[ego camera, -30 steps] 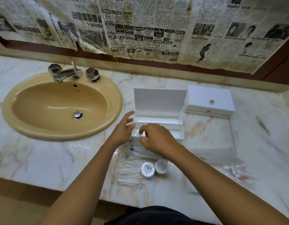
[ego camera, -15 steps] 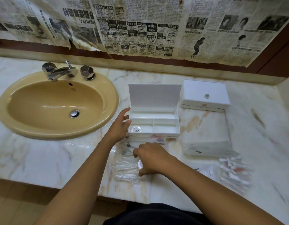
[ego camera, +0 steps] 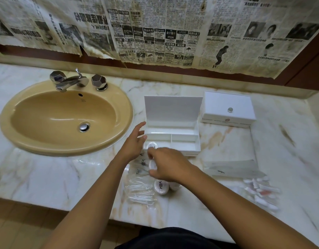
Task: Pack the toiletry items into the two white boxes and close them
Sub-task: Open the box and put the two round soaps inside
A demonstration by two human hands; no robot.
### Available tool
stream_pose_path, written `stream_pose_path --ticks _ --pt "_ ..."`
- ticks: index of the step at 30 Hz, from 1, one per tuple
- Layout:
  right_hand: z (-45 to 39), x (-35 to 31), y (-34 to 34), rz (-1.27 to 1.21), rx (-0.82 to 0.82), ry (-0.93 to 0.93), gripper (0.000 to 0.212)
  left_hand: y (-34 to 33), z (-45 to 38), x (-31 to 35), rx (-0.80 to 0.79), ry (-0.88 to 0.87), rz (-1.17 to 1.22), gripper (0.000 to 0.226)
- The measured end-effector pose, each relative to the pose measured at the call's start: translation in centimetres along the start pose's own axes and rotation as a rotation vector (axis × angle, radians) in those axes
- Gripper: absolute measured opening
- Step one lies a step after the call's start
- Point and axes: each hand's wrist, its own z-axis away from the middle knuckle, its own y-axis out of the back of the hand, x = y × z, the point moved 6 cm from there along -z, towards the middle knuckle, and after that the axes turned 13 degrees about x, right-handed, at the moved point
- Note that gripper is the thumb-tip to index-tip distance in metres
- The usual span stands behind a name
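1. A person stands at a marble bench (ego camera: pixel 47 177), packing toiletries into an open white box (ego camera: pixel 171 139) whose hinged lid stands upright at the back, leaving the divided tray within easy reach.

2. The left hand (ego camera: pixel 135 142) rests against the box's left wall with fingers spread and relaxed, gripping nothing; it appears placed there to steady the light box as items go in.

3. The right hand (ego camera: pixel 170 167) hovers just in front of the box, thumb and fingers pinching a small round white packet (ego camera: pixel 152 165), seemingly on its way to the tray.

4. One similar round item (ego camera: pixel 151 146), wrapped in clear film, already lies in the front left compartment; the other compartments look bare.

5. Two more round packets (ego camera: pixel 161 187), white with a dark printed emblem, wait on the bench below the right wrist, beside crinkled clear sachets (ego camera: pixel 139 193).

6. A second white box (ego camera: pixel 227 110), rigid and matte with a small metal knob on its lid, sits shut to the right, just behind and beside the open one.

7. A flat paper sleeve (ego camera: pixel 230 168) and a heap of plastic-wrapped items (ego camera: pixel 261 193), blurred, lie unpacked at right.

8. Most of the packing seems to remain.
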Motion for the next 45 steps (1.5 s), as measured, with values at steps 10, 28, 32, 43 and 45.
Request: stream_pose_path --ticks 10,28,32,43,45 --pt "-4.8 4.0 0.4 0.068 0.197 -0.252 0.027 0.0 0.1 0.0 0.000 0.006 0.025 0.048" --pt "-7.4 4.6 -3.1 0.060 -0.055 -0.283 0.033 0.0 -0.3 -0.7 -0.005 -0.017 0.019 0.047" --pt "-7.2 4.8 -3.4 0.006 -0.075 -0.289 0.030 -0.1 -0.3 -0.6 -0.005 -0.016 0.006 0.047" --pt "-4.9 3.9 0.0 -0.044 0.138 -0.191 0.025 0.0 -0.1 -0.4 -0.006 -0.014 0.010 0.048" --pt "-3.8 3.3 0.6 -0.060 0.144 -0.165 0.026 0.0 0.0 -0.3 -0.006 -0.014 0.011 0.049"
